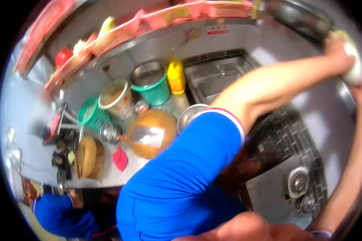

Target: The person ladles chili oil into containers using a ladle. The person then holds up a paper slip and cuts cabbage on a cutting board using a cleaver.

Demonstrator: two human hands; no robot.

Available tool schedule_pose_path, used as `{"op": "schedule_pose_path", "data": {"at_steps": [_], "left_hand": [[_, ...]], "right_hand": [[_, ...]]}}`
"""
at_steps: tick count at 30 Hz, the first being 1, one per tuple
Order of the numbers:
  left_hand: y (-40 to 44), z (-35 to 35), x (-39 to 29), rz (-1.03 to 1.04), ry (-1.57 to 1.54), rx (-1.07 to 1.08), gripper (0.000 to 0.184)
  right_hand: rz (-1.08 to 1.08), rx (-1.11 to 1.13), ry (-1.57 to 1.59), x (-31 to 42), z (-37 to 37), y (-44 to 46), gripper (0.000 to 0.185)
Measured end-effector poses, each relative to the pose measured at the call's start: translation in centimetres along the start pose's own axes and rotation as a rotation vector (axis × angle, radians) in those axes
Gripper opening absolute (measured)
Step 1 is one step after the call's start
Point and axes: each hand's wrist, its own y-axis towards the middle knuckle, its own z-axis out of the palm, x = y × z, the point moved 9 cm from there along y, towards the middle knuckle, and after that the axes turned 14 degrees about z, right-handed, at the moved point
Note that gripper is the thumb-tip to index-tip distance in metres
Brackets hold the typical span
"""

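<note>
At the far upper right, a pale, elongated cabbage-like vegetable (353, 64) with a yellow-green end is held up, blurred. My left hand (338, 52) reaches across in a blue sleeve and has its fingers wrapped round the vegetable's side. Below it, my right hand (361, 89) grips the lower end, partly cut off by the dark edge of the view. A dark metal vessel (303, 20) is just beyond my left hand. Beside my right hand, part of a shiny metal rim (345, 94) shows against the pale wall.
Pink baskets (171, 15) line the shelf above. A metal sink (213, 82) lies behind my left arm. A yellow bottle (176, 78), green bucket (155, 92) and round cutting board (142, 120) with a cleaver (149, 135) occupy the counter. Another person (62, 213) stands at lower left.
</note>
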Motion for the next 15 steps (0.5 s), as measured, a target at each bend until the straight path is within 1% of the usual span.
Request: {"op": "schedule_pose_path", "data": {"at_steps": [3,6,8,11,12,14,15], "left_hand": [[-4.1,-1.0,-3.1,0.056,-0.077,0.026,0.082],[-7.6,-3.9,-5.0,0.089,-0.149,0.037,0.089],[-9.4,-5.9,-6.4,0.113,-0.193,0.047,0.094],[-12.5,-10.7,-8.3,0.127,-0.256,0.041,0.101],[-13.7,-12.6,-8.9,0.125,-0.272,0.036,0.103],[-16.4,-16.2,-9.7,0.112,-0.33,0.025,0.108],[-18.2,-18.6,-9.4,0.083,-0.403,0.002,0.11]], "right_hand": [[-0.117,-0.186,-0.062,0.7,0.2,-4.5,0.062],[-0.25,-0.362,-0.111,1.1,2.0,-10.8,0.063],[-0.34,-0.476,-0.115,1.1,4.3,-16.6,0.063],[-0.371,-0.606,-0.069,-0.6,9.9,-25.3,0.065],[-0.341,-0.629,-0.034,-2.3,11.7,-28.0,0.065],[-0.256,-0.613,-0.047,-6.4,14.3,-30.5,0.066],[-0.269,-0.511,-0.127,-9.6,14.9,-30.6,0.07]]}}
